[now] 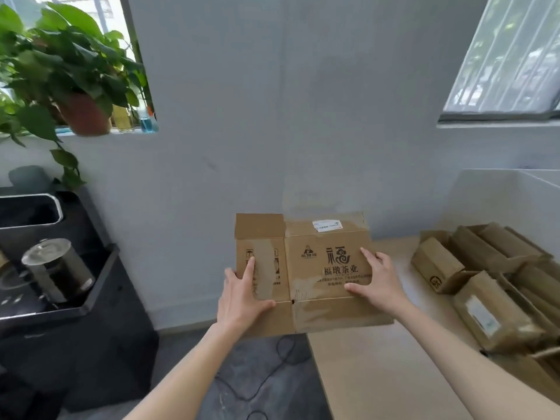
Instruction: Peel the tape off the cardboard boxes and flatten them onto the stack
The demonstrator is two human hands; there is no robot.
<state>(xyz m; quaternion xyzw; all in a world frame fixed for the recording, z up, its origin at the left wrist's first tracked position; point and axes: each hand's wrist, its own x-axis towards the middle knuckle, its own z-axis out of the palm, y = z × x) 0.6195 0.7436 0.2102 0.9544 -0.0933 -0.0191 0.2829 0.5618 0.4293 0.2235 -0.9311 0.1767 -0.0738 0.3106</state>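
Observation:
I hold a flattened brown cardboard box [321,247] with black printed characters and a white label in front of me, above the left end of the table. My left hand [242,294] grips its left panel, thumb under the lower fold and fingers on the face. On the right panel my right hand [378,281] presses with spread fingers and the thumb along the lower crease. Patches of clear tape residue show on the box face. A pile of cardboard boxes [491,283] lies at the right of the table.
A light wooden table [378,374] runs from the centre to the right. A black cabinet [75,328] at the left carries a tray with a metal can [57,268]. A potted plant [60,77] stands on the windowsill. A black cable [272,377] lies on the floor.

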